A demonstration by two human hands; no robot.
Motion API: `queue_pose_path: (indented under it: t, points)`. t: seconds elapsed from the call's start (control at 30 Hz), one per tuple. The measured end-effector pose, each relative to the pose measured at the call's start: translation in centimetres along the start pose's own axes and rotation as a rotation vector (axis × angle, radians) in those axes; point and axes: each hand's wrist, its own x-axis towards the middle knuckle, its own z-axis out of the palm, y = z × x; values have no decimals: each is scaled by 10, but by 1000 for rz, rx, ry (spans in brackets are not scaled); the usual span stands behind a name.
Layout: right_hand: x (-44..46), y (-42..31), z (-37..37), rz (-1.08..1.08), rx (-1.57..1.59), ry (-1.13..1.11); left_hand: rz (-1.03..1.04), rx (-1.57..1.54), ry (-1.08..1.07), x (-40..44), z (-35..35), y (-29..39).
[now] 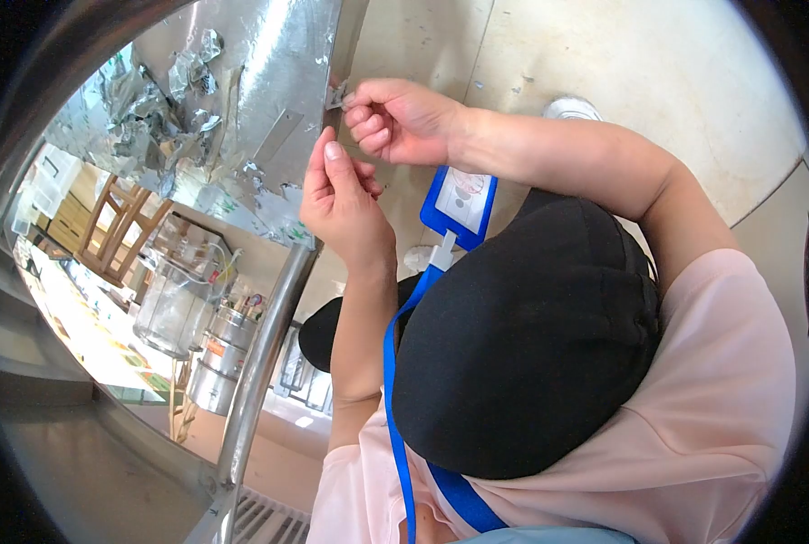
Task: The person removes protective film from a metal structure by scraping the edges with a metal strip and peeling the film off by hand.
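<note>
At the edge of a shiny metal sheet (282, 54), my right hand (400, 122) is closed, thumb and forefinger pinching a small greyish scrap of film (335, 96). My left hand (343, 204) is just below it, beside the same edge. Its thumb lies against the forefinger and the other fingers are curled in; whatever is between them, if anything, is hidden. Crumpled grey film scraps (141, 113) are heaped on the metal surface. A thin flat metal strip (279, 136) lies on the sheet close to my left hand.
A metal pipe (264, 349) runs down from the sheet's near corner. Beyond it are a wooden stool (119, 231), a clear container (169, 304) and a metal canister (218, 363). A blue-framed badge (460, 201) hangs from my lanyard above the tiled floor (595, 54).
</note>
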Motion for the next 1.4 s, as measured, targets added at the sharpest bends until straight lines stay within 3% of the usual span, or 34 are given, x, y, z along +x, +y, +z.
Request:
queue_pose_path:
  t: [0.2,0.3,0.7,0.87,0.97,1.03,1.07,1.13,1.17,1.27,1.4]
  points:
    - [-10,3,15,44,-76,102,60,-4,22,1,1,-7]
    - [-5,7,12,-51,-106,128,107,32,39,1,3,-6]
    - [1,-4,-6,60,-53,-93,111,65,23,4,11,-4]
    - [-9,-11,-7,61,-218,69,116,72,62,4,27,-2]
    - [-6,-13,-14,1,-379,103,224,88,66,11,36,-3]
    - [-4,-14,-14,-49,-507,78,144,-113,62,22,36,-23]
    - [-4,-13,-12,-186,-736,162,104,-212,61,25,34,-31]
    - [-12,-9,0,-456,-1186,333,380,283,144,20,33,-20]
    - [-16,-7,2,-660,-1336,295,514,532,184,17,32,-16]
    - [-19,-5,3,-1232,-1705,140,572,368,96,26,7,-44]
    - [-10,-2,0,-1505,-1958,208,425,264,247,10,-5,-36]
